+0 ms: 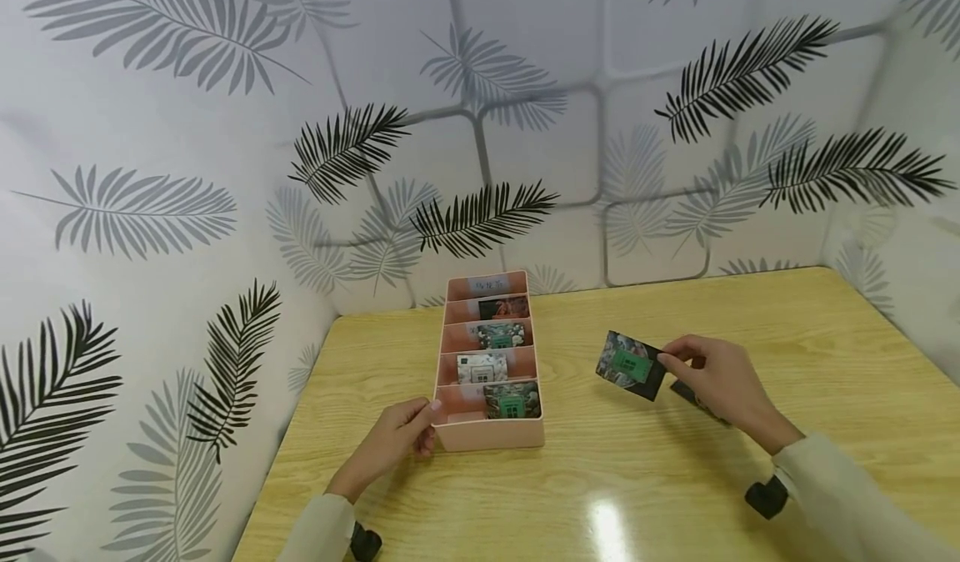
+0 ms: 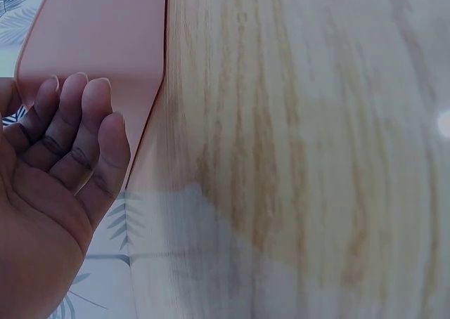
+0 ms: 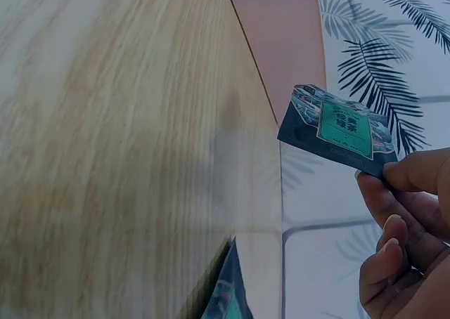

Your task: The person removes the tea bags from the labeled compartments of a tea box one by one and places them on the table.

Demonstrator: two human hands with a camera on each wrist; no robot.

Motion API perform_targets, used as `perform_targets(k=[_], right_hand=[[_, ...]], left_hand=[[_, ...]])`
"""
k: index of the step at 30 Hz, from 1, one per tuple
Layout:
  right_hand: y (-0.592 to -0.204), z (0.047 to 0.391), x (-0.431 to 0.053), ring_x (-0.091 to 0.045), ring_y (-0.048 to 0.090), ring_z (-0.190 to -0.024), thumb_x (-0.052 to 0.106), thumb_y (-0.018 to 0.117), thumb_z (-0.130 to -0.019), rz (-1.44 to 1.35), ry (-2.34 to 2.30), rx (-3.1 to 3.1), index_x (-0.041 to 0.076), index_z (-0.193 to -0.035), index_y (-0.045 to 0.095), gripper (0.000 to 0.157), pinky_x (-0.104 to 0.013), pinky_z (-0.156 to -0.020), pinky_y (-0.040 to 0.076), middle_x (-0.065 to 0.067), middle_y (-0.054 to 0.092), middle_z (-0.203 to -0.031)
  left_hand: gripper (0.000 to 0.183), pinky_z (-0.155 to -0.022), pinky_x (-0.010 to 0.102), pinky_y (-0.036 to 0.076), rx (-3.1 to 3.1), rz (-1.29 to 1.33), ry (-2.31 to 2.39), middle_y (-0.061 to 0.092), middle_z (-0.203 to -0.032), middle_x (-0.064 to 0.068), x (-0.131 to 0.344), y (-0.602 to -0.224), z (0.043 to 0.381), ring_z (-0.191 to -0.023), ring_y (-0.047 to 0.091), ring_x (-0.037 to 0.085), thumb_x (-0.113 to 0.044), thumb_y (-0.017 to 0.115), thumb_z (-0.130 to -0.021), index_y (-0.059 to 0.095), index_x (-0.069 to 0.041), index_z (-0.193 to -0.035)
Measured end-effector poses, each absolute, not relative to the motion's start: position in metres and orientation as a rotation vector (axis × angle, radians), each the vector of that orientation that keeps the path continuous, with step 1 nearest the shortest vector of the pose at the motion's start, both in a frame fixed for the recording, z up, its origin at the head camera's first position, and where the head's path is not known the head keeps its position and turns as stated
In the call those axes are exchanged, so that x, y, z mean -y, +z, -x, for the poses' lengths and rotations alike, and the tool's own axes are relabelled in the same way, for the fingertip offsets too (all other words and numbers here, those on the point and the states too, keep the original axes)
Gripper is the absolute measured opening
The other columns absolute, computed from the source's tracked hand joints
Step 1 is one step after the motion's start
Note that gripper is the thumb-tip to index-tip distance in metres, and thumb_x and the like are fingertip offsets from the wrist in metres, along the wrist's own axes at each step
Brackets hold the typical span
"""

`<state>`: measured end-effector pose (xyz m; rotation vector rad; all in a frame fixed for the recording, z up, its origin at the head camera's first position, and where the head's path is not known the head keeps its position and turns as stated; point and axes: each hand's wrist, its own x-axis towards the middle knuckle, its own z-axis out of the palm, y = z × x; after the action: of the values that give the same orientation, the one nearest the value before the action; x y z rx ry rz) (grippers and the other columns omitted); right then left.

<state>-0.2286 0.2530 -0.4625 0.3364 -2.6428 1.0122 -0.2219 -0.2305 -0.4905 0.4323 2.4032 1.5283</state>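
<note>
A pink divided box [image 1: 487, 438] stands on the table, with packets in several of its compartments. My left hand [image 1: 393, 435] grips its near left corner, thumb at the rim and fingers against the outer wall. Right of the box, my right hand [image 1: 729, 385] pinches a dark tea sachet [image 1: 628, 365] with a green label by one corner, raised off the table. Another dark sachet [image 3: 229, 296] lies on the table under that hand, partly hidden by it in the head view. A similar green-labelled sachet [image 1: 513, 401] sits in the nearest compartment.
Farther compartments hold a white packet [image 1: 482, 369], a green-and-white packet [image 1: 502, 336] and a dark red packet [image 1: 506, 307]. A paper label [image 1: 488, 284] shows in the rearmost one. Behind the wooden table [image 1: 600, 495] hangs a leaf-patterned backdrop [image 1: 540, 153].
</note>
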Motion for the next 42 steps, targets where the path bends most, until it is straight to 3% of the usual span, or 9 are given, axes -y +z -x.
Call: perform_targets(k=[15, 42], right_hand=[[-0.481, 0.225, -0.282, -0.021, 0.069, -0.083, 0.03, 0.069, -0.102, -0.266, 1.014, 2.695, 0.009, -0.108, 0.077, 0.024, -0.037, -0.07, 0.055, -0.005, 0.076, -0.097], [-0.498, 0.223, -0.301, -0.025, 0.068, -0.078, 0.024, 0.07, -0.1, -0.174, 0.923, 2.799, 0.002, -0.103, 0.075, 0.023, -0.042, -0.064, 0.055, -0.011, 0.075, -0.092]], left_hand=[[0.045, -0.067, 0.047, 0.061, -2.4, -0.397, 1.535, 0.065, -0.081, 0.014, 0.23, -0.492, 0.224, -0.07, 0.061, 0.022, -0.041, 0.048, -0.11, 0.063, -0.002, -0.095], [0.047, -0.064, 0.041, 0.06, -2.445, -0.445, 1.511, 0.063, -0.077, 0.011, 0.23, -0.494, 0.224, -0.067, 0.062, 0.021, -0.042, 0.048, -0.11, 0.063, -0.001, -0.092]])
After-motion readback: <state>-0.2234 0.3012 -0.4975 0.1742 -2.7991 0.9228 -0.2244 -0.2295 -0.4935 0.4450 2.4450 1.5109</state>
